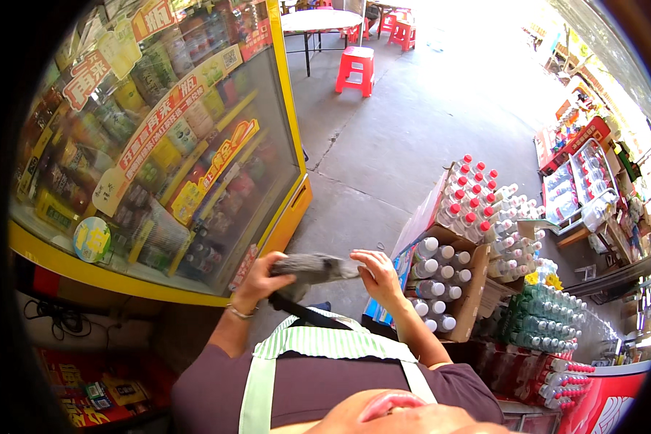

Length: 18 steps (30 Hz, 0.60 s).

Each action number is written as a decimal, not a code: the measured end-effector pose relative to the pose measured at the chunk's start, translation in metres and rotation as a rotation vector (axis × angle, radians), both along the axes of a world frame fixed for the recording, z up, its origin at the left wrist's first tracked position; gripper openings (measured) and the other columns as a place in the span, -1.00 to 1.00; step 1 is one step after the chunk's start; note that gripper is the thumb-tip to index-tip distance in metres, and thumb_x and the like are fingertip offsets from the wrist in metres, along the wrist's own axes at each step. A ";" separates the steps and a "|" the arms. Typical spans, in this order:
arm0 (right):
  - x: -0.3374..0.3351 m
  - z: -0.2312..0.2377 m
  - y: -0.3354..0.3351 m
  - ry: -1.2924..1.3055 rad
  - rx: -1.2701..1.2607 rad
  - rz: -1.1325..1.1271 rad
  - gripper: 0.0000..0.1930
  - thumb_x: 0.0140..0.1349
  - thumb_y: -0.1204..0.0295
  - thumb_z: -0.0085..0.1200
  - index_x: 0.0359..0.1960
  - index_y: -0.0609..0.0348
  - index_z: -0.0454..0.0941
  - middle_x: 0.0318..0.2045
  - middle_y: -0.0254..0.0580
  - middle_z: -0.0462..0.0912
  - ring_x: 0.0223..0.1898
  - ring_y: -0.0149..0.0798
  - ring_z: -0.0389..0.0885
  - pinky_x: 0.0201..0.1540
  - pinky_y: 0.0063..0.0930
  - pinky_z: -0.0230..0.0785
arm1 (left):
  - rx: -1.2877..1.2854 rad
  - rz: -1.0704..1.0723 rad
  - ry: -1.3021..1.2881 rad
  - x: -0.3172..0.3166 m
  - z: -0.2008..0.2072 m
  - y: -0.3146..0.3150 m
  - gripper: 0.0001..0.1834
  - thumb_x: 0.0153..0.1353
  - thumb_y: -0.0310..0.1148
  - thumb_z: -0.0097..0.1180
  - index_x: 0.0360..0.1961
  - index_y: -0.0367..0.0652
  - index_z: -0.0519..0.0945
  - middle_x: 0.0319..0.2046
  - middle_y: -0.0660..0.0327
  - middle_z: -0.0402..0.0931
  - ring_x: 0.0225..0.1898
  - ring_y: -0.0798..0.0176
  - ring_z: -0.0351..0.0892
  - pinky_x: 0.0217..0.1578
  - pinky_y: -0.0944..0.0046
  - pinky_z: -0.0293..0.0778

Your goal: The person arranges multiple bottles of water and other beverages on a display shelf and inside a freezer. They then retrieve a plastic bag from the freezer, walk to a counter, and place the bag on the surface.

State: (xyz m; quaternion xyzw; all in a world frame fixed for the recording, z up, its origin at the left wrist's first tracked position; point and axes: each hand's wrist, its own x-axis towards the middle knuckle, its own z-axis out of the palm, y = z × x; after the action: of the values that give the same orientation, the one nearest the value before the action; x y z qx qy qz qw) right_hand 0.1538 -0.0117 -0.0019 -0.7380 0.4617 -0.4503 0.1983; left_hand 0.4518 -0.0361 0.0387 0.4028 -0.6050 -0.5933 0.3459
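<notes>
My left hand (266,275) is wrapped round the left end of a grey, soft-looking bundle (311,268), held up in front of my chest. A dark strap (300,311) hangs down from it towards my apron; the bundle's exact kind is unclear. At its right end a pale, blurred tip (348,269) sticks out. Beside that tip is my right hand (377,273), fingers stretched out and slightly bent. Whether those fingers touch the tip cannot be made out. A striped green apron (333,340) covers my front.
A glass-fronted drinks fridge (217,166) with a yellow frame stands close on the left. To the right are a cardboard box (470,296) of white-capped bottles, red-capped bottles (470,195) and green bottle packs (542,318). Farther off stand a red stool (355,71) and a round table (318,20).
</notes>
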 end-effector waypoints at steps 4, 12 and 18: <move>0.000 -0.018 0.011 -0.046 0.226 0.053 -0.70 0.10 0.64 0.09 -0.10 0.13 0.59 -0.04 -0.10 0.59 0.02 -0.02 0.54 0.08 -0.28 0.38 | -0.499 0.485 -0.177 0.113 0.037 0.025 -0.75 0.04 -0.50 0.31 -0.25 -0.19 0.52 -0.35 0.32 0.52 -0.27 0.42 0.45 -0.19 0.33 0.44; -0.014 -0.056 -0.036 -0.168 0.485 0.021 -0.77 0.14 0.65 0.07 -0.16 0.19 0.62 -0.10 -0.06 0.60 -0.05 -0.08 0.59 -0.02 -0.34 0.43 | -1.259 1.768 -1.721 0.258 0.218 0.005 -0.18 0.08 0.11 0.27 0.21 -0.21 0.33 0.12 -0.16 0.34 0.15 -0.19 0.33 0.08 -0.16 0.29; 0.048 -0.046 -0.132 -0.078 0.183 0.071 -0.80 0.13 0.59 0.09 -0.21 0.13 0.61 -0.14 -0.09 0.60 -0.09 -0.04 0.59 -0.08 -0.29 0.47 | -0.672 1.810 -1.957 0.225 0.093 -0.081 -0.15 0.05 0.25 0.18 0.21 -0.12 0.35 0.18 -0.20 0.23 0.11 -0.30 0.27 -0.06 -0.40 0.24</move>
State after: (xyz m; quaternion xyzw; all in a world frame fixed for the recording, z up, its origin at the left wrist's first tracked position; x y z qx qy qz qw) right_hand 0.2021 -0.1437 -0.0476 -0.7147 0.4665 -0.4274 0.2982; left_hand 0.6768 -0.1169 0.1312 0.8005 -0.2415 0.5342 0.1247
